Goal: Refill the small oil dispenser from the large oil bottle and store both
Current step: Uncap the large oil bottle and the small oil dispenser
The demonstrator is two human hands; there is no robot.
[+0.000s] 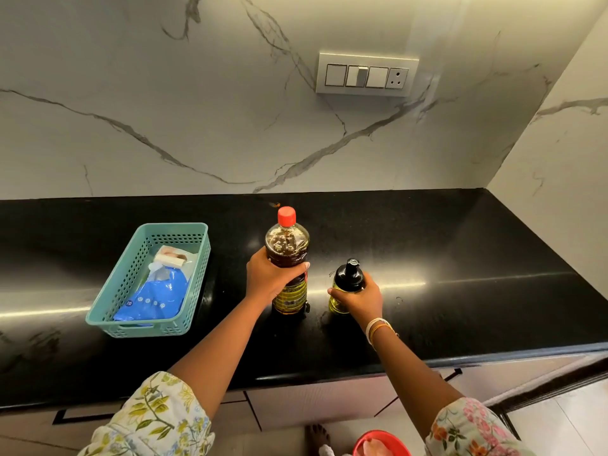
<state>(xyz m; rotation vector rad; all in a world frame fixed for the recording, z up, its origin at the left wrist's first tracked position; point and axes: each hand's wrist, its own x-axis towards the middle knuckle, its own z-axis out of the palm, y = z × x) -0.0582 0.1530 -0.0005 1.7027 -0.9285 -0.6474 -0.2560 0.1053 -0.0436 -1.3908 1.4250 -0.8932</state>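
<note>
The large oil bottle [287, 248], clear with dark golden oil, a yellow label and a red cap on, stands upright on the black counter [460, 258] near the middle. My left hand [268, 278] is wrapped around its middle from the left. Just to its right stands the small oil dispenser [347, 278], a squat glass bottle of yellow oil with a black pump top. My right hand [362, 299] grips its body from the right and front. Both bottles rest on the counter, a short gap between them.
A teal perforated basket [108, 301] with a blue packet and a small white pack sits on the counter's left. A switch panel [367, 74] is on the marble wall behind. Cabinet fronts lie below the counter edge; a red-rimmed container [381, 444] stands on the floor.
</note>
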